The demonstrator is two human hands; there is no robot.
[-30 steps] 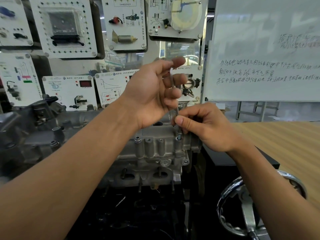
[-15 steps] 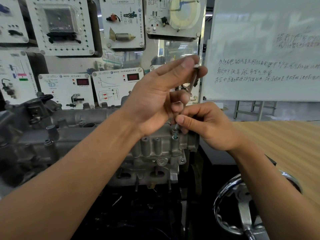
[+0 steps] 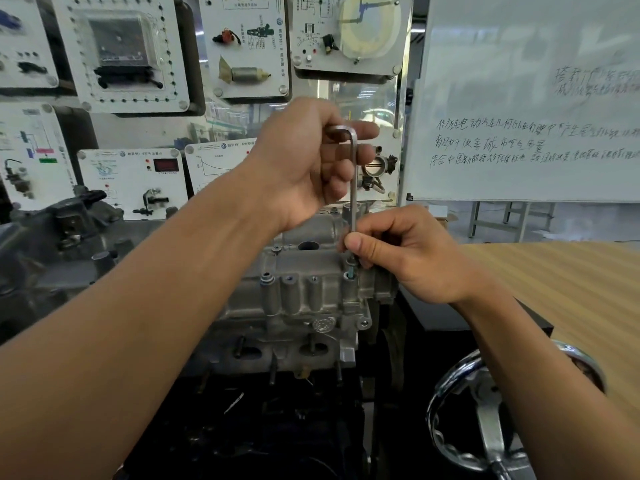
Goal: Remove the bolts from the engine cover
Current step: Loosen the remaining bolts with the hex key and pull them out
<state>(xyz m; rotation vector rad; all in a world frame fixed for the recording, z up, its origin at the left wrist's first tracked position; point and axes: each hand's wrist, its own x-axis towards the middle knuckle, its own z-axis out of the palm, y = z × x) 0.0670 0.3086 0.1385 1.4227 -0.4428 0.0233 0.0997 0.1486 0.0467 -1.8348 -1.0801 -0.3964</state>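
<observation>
Fingers (image 3: 367, 129) gripping hex key (image 3: 354, 188), bolt (image 3: 352, 271) raised

White display panels (image 3: 131, 53) with mounted car parts covered the back wall. A whiteboard (image 3: 526, 98) with handwritten lines stood at the right, behind a striped wooden bench (image 3: 561, 292). A chrome handwheel (image 3: 489, 420) gleamed low down.

A handwritten whiteboard (image 3: 526, 98) stands behind a wooden table (image 3: 571, 289).

Dull grey engine cover (image 3: 311, 282), silvery hex key (image 3: 353, 174), pale striped wooden tabletop (image 3: 561, 282), shiny chrome handwheel (image 3: 485, 410).
</observation>
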